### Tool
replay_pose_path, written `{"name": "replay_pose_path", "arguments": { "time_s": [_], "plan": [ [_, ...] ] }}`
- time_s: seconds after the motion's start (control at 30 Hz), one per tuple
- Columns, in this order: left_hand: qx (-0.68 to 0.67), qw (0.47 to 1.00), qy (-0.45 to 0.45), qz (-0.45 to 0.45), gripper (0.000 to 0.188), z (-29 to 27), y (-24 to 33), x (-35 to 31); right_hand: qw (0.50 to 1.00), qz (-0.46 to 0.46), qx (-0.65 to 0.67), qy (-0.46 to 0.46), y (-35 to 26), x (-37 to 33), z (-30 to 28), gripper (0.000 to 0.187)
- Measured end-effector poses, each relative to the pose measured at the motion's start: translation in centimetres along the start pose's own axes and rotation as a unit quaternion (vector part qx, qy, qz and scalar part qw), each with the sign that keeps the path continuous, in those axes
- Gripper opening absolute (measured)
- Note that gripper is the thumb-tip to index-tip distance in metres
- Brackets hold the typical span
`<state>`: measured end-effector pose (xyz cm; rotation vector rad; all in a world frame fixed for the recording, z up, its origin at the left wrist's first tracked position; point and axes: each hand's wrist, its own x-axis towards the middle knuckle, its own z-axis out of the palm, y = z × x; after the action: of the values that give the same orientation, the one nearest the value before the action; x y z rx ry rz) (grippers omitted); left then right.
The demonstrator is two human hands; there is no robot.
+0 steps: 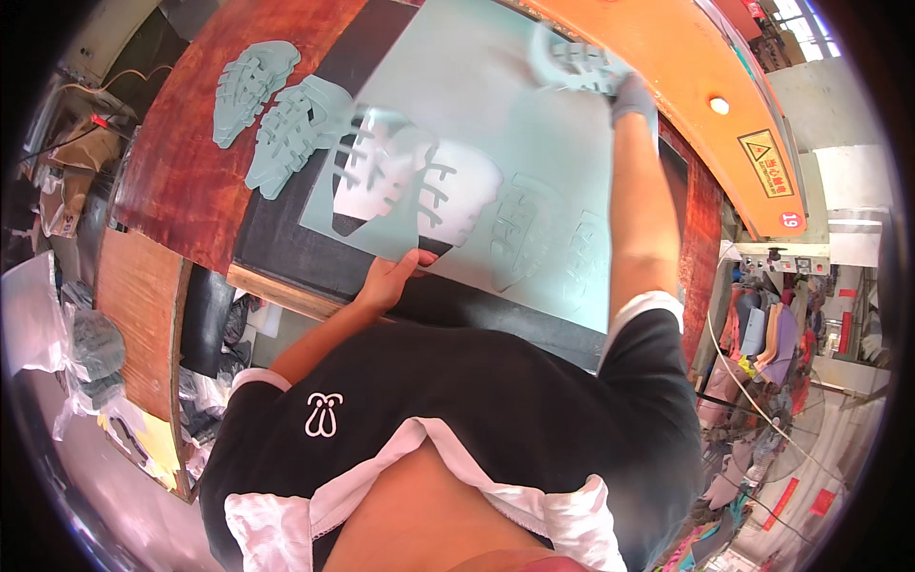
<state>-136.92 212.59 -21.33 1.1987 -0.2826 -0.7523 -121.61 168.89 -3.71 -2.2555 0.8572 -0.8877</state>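
A large pale green sheet (457,76) lies over a black board, with strappy shoe-upper outlines cut through its near part. At its near-left edge, my left hand (393,278) is closed, thumb and fingers pinching the sheet's rim. White and black show through the cut-out openings. Stretched far to the right, my right hand (631,97) wears a grey glove. Its fingers are closed at the end of a pale green cut shoe-upper piece (583,67), which is smeared by motion above the sheet. Part of that hand's grip is hidden.
Two piles of cut shoe-upper pieces (250,91) rest at the left, on and beside a reddish-brown wooden tabletop (172,181). An orange machine beam (667,57) with a warning label runs along the far right. A cardboard-brown panel (143,315) stands at lower left.
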Motion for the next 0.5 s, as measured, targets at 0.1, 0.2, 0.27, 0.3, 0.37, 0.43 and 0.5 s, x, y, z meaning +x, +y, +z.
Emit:
{"name": "replay_pose_path", "arguments": {
  "time_s": [0.1,0.2,0.27,0.3,0.37,0.43,0.5],
  "plan": [
    [-0.127,0.991,-0.005,-0.030,0.036,0.2,-0.3,-0.4,0.946,0.067,0.318,0.008,-2.1,0.3,-4.2,0.034],
    [-0.292,0.938,-0.076,-0.169,0.040,1.8,-0.6,-0.6,0.981,-0.136,0.132,-0.030,-2.5,-4.7,-7.5,0.036],
    [-0.339,0.899,-0.123,-0.249,0.042,3.8,-1.1,-0.9,0.964,-0.234,-0.120,-0.026,-1.8,-10.2,-9.0,0.040],
    [-0.334,0.893,-0.146,-0.263,0.043,5.1,-1.3,-0.7,0.917,-0.386,-0.091,0.046,-0.9,-13.8,-8.6,0.038],
    [-0.316,0.891,-0.171,-0.279,0.044,7.0,-1.7,0.0,0.924,-0.332,-0.001,-0.190,1.2,-21.5,-8.6,0.034],
    [-0.326,0.894,-0.159,-0.265,0.042,8.1,-1.9,0.7,0.885,-0.371,-0.005,-0.282,2.7,-27.4,-8.3,0.032],
    [-0.355,0.890,-0.155,-0.240,0.041,8.6,-2.1,1.3,0.855,-0.427,-0.024,-0.292,3.5,-30.3,-8.6,0.033]
  ]
}}
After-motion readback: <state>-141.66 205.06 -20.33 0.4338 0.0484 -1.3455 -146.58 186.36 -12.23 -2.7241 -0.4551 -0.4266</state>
